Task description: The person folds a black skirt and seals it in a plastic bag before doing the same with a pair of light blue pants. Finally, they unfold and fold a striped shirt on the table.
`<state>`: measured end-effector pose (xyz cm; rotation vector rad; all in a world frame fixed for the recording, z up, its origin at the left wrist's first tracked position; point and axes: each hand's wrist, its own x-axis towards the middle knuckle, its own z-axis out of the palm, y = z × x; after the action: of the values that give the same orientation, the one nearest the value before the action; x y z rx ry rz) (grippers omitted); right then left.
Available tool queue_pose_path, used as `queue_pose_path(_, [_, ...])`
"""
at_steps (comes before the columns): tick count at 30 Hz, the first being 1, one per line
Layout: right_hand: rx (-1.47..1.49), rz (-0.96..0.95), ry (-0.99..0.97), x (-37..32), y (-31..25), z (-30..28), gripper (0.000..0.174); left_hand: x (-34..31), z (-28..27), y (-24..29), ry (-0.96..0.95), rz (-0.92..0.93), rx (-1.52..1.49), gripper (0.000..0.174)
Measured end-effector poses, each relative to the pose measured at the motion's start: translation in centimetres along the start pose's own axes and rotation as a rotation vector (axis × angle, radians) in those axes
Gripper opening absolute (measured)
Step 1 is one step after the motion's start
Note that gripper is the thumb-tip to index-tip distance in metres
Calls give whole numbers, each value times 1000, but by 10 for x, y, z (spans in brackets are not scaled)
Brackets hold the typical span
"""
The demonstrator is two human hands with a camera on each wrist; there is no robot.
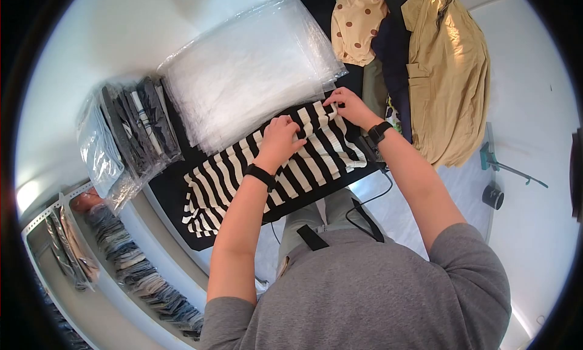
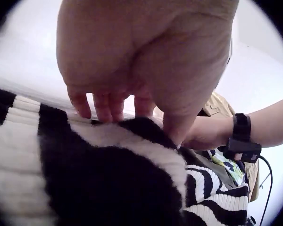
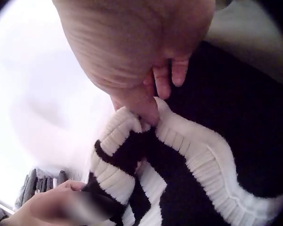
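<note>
A black-and-white striped ribbed knit garment (image 1: 316,149) lies lengthwise on a black tabletop (image 1: 173,195), its right part rumpled. My left hand (image 1: 280,142) is at the middle of its far edge; in the left wrist view, fingers (image 2: 104,106) reach behind a raised fold of the knit (image 2: 132,165) and the thumb is in front of it. At the right end of the far edge, my right hand (image 1: 352,107) pinches the cloth. The right wrist view shows that thumb and index finger at the bunched white edge (image 3: 118,132), other fingers loose; the exact pinch point is partly hidden.
Clear plastic bags (image 1: 249,64) lie stacked beyond the garment. Bagged clothes (image 1: 136,125) are at the left, above shelves of folded items (image 1: 136,265). Tan trousers (image 1: 449,89) and a dotted cloth (image 1: 358,25) lie at the right. A black cable (image 1: 370,199) hangs by the near edge.
</note>
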<state>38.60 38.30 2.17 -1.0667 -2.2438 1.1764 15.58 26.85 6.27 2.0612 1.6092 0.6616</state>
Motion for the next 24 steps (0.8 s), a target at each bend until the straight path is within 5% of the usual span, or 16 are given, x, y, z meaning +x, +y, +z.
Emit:
queue_pose_path(5, [10, 112, 30, 5, 8, 0, 25, 0, -12, 10, -191, -110, -72, 30])
queue_pose_path(8, [34, 152, 28, 7, 11, 0, 20, -11, -33, 22, -170, -415, -176, 26])
queue_pose_path(15, [99, 149, -97, 8, 6, -9, 20, -46, -33, -30, -145, -428, -114, 27])
queue_pose_path(19, [43, 186, -128, 12, 10, -4, 21, -46, -35, -37, 98, -594, 72, 29])
queue_pose_path(24, [-94, 165, -39, 9, 18, 7, 24, -71, -47, -61, -27, -656, 7, 48])
